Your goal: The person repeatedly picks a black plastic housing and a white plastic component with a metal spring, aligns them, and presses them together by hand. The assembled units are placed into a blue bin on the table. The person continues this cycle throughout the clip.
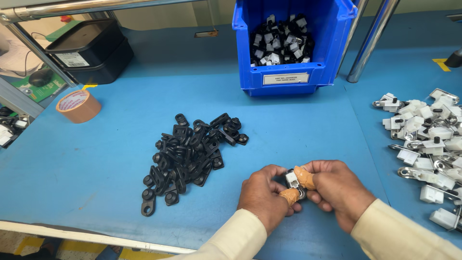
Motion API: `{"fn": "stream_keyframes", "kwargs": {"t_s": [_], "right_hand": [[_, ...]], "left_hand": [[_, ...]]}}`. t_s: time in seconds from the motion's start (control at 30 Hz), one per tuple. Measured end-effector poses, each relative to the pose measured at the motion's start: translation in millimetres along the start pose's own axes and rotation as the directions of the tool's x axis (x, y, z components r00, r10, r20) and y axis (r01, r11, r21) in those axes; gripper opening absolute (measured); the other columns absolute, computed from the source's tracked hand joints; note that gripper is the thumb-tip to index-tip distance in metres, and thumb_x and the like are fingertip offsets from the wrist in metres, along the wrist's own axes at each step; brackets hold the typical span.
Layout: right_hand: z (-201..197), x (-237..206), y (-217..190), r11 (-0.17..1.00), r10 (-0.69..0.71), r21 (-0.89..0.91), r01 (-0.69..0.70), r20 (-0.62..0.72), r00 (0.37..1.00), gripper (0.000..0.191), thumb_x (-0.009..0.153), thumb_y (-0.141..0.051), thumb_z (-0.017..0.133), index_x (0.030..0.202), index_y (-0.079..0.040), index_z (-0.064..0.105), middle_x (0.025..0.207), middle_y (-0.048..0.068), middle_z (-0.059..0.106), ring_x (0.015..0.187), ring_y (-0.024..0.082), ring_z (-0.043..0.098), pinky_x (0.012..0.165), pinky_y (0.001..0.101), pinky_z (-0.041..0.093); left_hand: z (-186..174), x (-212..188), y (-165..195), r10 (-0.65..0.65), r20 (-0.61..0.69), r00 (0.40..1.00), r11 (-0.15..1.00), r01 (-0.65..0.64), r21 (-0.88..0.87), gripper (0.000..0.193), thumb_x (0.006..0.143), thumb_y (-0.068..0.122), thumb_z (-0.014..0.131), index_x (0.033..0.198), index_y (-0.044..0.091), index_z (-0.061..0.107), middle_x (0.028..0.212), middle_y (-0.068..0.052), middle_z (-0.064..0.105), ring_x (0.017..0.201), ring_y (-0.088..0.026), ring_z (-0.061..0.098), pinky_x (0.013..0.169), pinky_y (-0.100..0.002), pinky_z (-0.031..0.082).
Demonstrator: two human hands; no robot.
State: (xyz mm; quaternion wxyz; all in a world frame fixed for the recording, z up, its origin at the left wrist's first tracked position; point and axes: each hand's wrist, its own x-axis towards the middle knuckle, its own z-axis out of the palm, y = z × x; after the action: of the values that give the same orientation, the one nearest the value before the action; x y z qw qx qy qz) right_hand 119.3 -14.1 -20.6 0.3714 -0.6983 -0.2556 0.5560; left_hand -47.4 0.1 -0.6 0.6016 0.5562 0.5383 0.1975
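Above the blue worktop, left hand and right hand pinching one small black-and-white part together, black clips pile left, blue bin behind.

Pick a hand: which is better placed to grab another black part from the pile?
Left. The left hand sits nearer the pile of black parts, with bare blue table between. The right hand is farther off and would have to cross over. Both now grip the small assembly.
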Motion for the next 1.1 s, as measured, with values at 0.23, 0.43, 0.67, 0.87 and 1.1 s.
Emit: {"fn": "stream_keyframes", "kwargs": {"t_s": [0.23, 0.43, 0.67, 0.87, 1.1], "right_hand": [[24, -17, 8, 0.929, -0.328, -0.247, 0.276, -0.205, 0.922, 0.017, 0.088, -0.003, 0.059, 0.095, -0.001, 0.074, 0.07, 0.006, 0.066, 0.056, 0.012, 0.056, 0.049, 0.0292, 0.042], [30, -4, 33, 0.944, -0.311, 0.002, 0.33, -0.326, 0.893, 0.026, 0.083, 0.005, 0.052, 0.093, 0.003, 0.075, 0.074, 0.005, 0.073, 0.063, 0.011, 0.061, 0.056, 0.0294, 0.05], [-5, 11, 35, 0.986, -0.151, 0.077, 0.149, 0.021, 0.988, 0.031, 0.104, -0.025, 0.063, 0.099, 0.004, 0.071, 0.063, 0.009, 0.056, 0.047, 0.013, 0.044, 0.038, 0.0279, 0.033], [-23, 14, -4, 0.997, 0.044, -0.077, -0.028, 0.211, 0.976, 0.012, 0.093, -0.009, 0.064, 0.088, 0.0, 0.071, 0.062, 0.003, 0.06, 0.046, 0.008, 0.039, 0.039, 0.0258, 0.022], [17, 0, 15, 0.981, -0.17, 0.063, 0.181, -0.151, 0.974, 0.018, 0.087, 0.002, 0.055, 0.092, 0.003, 0.072, 0.064, 0.005, 0.06, 0.049, 0.01, 0.041, 0.042, 0.0273, 0.028]], "left_hand": [[-1, 4, -7, -0.098, 0.057, 0.994, 0.905, 0.113, -0.411, 0.037, 0.089, -0.004, 0.057, 0.125, 0.006, 0.062, 0.096, -0.014, 0.075, 0.073, -0.018, 0.077, 0.065, -0.031, 0.067], [8, 6, 5, -0.22, -0.073, 0.973, 0.938, 0.19, -0.29, 0.029, 0.089, -0.005, 0.059, 0.115, 0.006, 0.062, 0.094, -0.014, 0.076, 0.072, -0.02, 0.077, 0.062, -0.032, 0.066], [0, 4, 10, -0.187, 0.03, 0.982, 0.931, 0.186, -0.315, 0.028, 0.089, -0.003, 0.062, 0.114, 0.007, 0.061, 0.095, -0.014, 0.074, 0.074, -0.021, 0.077, 0.063, -0.031, 0.067], [-4, 1, 20, -0.11, 0.042, 0.993, 0.994, 0.11, -0.014, 0.028, 0.085, 0.0, 0.066, 0.112, 0.009, 0.062, 0.092, -0.015, 0.079, 0.074, -0.019, 0.078, 0.062, -0.03, 0.065], [0, 2, 29, -0.175, -0.025, 0.984, 0.984, 0.176, 0.015, 0.025, 0.087, 0.004, 0.069, 0.111, 0.007, 0.065, 0.091, -0.013, 0.078, 0.071, -0.02, 0.078, 0.06, -0.031, 0.065]]}}
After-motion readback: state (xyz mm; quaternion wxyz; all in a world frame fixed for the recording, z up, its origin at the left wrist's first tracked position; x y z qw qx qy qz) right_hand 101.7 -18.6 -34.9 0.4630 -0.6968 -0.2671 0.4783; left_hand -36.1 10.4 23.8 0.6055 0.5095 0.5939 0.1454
